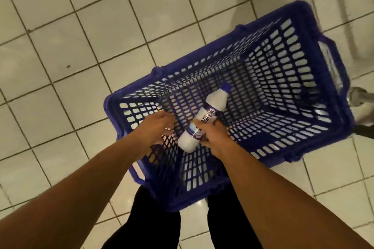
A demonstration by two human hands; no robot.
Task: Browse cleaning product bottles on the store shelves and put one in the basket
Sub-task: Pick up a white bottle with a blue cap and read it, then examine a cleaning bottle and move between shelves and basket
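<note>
We're standing over the blue basket [315,26], which sits on the tiled floor [60,26] in front of our legs. Everything below is placed relative to it.

Bottle [204,119]: white, purple cap and label, lying tilted inside the basket at its near-left part, cap pointing toward the basket's middle, base toward us. Can't tell if it's resting on the mesh bottom or hanging just above it.

Right hand [212,137]: fingers curled round the bottle's lower half, gripping from the right side. Holding low on the body probably lets us lay it down flat instead of dropping it, so it doesn't roll or bounce on the grid.

Left hand [157,127]: inside the basket's near-left corner, just left of the bottle, fingers relaxed and loosely spread, holding nothing. Looks apart from the bottle, though the gap is small and blurred. Our guess is that it's there as a guard or steadying hand for the set-down.

Basket otherwise holds nothing we can see. Its handle [332,60] is folded down at the far-right end. Beyond that end, someone's shoe [358,97] is at the frame edge.

Judgement: browsing done, placement in its last step. What's left is to let go of the bottle and pull both hands out.
</note>
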